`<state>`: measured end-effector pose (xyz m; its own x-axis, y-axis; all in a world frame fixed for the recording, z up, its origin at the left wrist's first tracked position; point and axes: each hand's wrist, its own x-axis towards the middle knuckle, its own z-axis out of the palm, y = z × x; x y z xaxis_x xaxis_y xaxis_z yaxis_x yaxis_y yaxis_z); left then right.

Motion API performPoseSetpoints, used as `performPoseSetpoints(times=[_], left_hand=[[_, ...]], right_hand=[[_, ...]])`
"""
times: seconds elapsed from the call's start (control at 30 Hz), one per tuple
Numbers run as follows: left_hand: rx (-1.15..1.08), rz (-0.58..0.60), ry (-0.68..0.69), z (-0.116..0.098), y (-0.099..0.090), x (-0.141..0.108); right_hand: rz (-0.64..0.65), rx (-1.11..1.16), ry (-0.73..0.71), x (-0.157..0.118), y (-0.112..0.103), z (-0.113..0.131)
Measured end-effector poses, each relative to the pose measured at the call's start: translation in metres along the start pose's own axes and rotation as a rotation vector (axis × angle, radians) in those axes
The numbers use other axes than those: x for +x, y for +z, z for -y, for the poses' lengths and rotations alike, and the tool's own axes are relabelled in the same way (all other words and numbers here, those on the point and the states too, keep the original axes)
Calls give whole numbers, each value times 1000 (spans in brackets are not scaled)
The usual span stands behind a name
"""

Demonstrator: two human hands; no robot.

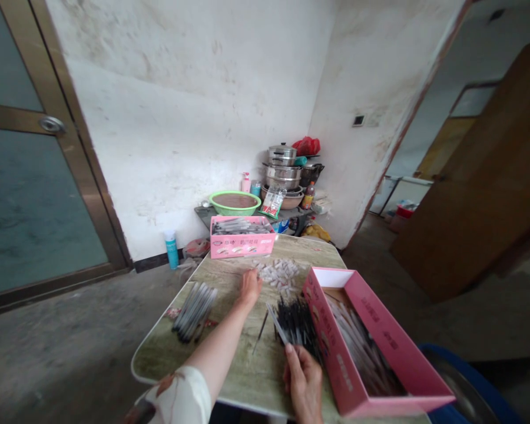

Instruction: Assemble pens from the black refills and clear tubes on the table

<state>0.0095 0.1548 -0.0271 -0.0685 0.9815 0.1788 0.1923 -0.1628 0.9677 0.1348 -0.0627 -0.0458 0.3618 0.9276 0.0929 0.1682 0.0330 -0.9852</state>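
Observation:
My left hand (249,287) reaches to the edge of a scattered pile of small whitish pieces (279,274) in the middle of the table; its fingertips are too small to make out. Between the thumb and fingers of my right hand (304,377) is a clear pen tube (277,324), slanting up and left. Beyond that hand lies a heap of black pen parts (297,323), and one thin dark refill (260,331) lies apart to its left. A bundle of clear pens with dark ends (196,312) rests left of my left forearm.
An open pink box (335,347) with pale tubes stands at the right. Another pink box (242,246), full of pens, stands at the table's far edge. Behind it are a green basin (234,203) and stacked pots (282,171). A blue spray can (171,250) stands on the floor.

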Motion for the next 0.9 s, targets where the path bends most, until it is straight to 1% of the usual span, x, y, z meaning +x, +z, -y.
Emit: performPoseSetpoints(times=[0.1,0.17,0.23,0.33,0.43,0.53,0.57,0.63,0.7,0.8,0.9], left_hand=[[123,-17,-26,3,8,3],[168,-16,-40,5,9,4],[179,-14,-50,5,6,4],[135,-4,-75,4,-3,-1],[28,35,-122,1,-15,-18],[-105,93,-167,-1,-29,-47],[-186,114,-180,-1,-34,-58],[-444,148,-220,-3,-41,-78],[-616,138,-239,-6,-46,-92],[-698,118,-222,-13,-48,-102],[-726,130,-206,-18,-47,-103]], right_hand=[[4,9,-3,1,-1,-1],[11,10,-6,0,-1,-1],[7,15,-8,0,-1,0],[-2,39,-3,-1,-2,1],[1,64,12,-2,-3,2],[8,90,22,-2,-4,2],[10,107,26,-2,-5,1],[10,148,34,-1,-6,0],[7,180,43,-1,-6,0],[8,167,46,-2,-7,4],[19,124,38,-3,-7,8]])
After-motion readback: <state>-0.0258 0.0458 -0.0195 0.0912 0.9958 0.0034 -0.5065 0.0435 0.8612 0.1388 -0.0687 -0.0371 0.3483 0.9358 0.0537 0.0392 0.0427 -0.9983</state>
